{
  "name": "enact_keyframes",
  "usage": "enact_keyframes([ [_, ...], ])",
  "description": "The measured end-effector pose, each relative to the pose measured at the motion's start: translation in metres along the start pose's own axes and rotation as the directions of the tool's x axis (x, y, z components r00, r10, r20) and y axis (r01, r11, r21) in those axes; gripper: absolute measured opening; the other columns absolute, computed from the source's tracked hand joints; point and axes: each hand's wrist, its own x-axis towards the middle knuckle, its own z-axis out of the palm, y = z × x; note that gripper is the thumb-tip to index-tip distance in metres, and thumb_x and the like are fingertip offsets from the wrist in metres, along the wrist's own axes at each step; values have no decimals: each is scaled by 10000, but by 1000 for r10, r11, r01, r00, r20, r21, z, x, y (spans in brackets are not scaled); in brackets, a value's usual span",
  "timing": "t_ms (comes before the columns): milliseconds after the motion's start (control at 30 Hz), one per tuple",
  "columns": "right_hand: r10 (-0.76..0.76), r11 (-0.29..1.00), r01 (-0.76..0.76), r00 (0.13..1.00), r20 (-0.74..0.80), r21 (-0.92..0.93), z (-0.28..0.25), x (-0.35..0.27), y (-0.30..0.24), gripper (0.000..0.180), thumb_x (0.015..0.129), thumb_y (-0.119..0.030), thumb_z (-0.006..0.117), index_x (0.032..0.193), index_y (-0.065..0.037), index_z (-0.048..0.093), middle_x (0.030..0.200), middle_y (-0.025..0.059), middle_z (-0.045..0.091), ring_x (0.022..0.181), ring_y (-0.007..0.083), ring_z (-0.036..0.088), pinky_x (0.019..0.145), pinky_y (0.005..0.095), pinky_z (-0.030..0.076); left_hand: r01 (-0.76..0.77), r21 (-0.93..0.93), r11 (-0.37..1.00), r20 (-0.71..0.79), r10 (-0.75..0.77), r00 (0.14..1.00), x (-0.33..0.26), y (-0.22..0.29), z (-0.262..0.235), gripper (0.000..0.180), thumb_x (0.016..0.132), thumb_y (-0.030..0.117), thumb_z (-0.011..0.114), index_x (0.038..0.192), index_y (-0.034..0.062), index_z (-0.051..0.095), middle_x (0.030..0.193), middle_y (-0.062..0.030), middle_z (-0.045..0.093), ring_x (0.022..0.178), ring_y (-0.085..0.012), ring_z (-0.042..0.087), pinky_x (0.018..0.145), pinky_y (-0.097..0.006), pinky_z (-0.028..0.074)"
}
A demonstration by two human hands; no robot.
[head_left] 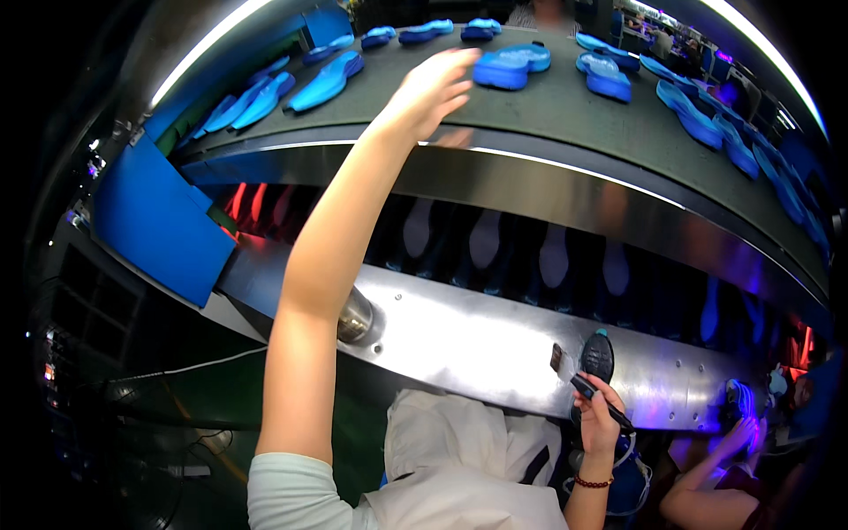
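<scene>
My left arm reaches far forward over the upper conveyor belt. At its end my left hand point(433, 95) is open, fingers apart and slightly bent, beside the left end of a blue shoe sole point(503, 71). Whether the fingertips touch that sole I cannot tell. Low on the right, my right hand point(599, 422) is closed round the dark handle of a brush point(586, 386), whose bristles point up and left over the metal ledge point(459, 336). Right behind the brush lies a black, ridged shoe sole point(599, 355) with a teal tip; my hand covers its near part.
More blue soles point(327, 81) lie along the green-grey belt point(565, 124). Below its metal edge, soles point(484, 238) stand in a dark lower level with red light at both ends. A metal post point(355, 318) rises from the ledge. Another person's hands point(738, 435) work at far right.
</scene>
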Motion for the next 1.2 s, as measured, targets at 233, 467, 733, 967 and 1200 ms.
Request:
enact_keyframes([
  [233, 51, 990, -33, 990, -133, 136, 3, 7, 0, 240, 795, 4, 562, 1030, 49, 542, 1001, 184, 600, 811, 209, 606, 678, 251, 487, -8, 986, 167, -47, 323, 945, 62, -35, 23, 441, 731, 328, 585, 1091, 86, 503, 1081, -173, 537, 1020, -335, 510, 871, -463, 402],
  [467, 51, 993, -21, 965, -258, 117, -2, 11, -1, 197, 803, -8, 559, 991, 51, 566, 946, 154, 617, 793, 176, 606, 675, 250, 487, -463, 827, 318, 316, 418, 852, 27, -19, -17, 442, 819, 336, 572, 1155, 51, 538, 1178, -159, 518, 1056, -241, 500, 925, -340, 364],
  [733, 59, 997, -44, 967, -249, 65, -6, 24, -7, 182, 805, -16, 565, 977, 45, 577, 902, 125, 628, 769, 153, 606, 665, 227, 474, 110, -206, 972, -255, -162, 953, -115, -31, 16, 489, 732, 74, 619, 1158, -40, 407, 989, -117, 554, 890, -197, 578, 805, -313, 470],
  [967, -3, 999, 17, 966, -257, 51, -4, 28, -20, 180, 800, -11, 564, 968, 50, 579, 892, 125, 630, 771, 153, 606, 665, 227, 473, 118, -832, 543, 167, 42, 985, -191, -112, 23, 1161, 555, 795, 513, 1350, 5, 210, 1255, -241, 404, 1114, -349, 470, 939, -497, 378],
  [1200, 58, 998, -55, 991, -123, 26, 10, 38, -18, 187, 792, -25, 581, 961, 54, 583, 896, 128, 633, 757, 136, 593, 689, 230, 472, 587, -709, 391, 458, -378, 804, -266, -197, 73, 823, 795, 588, 461, 1327, -6, 258, 1261, -208, 421, 1148, -321, 446, 960, -451, 373],
])
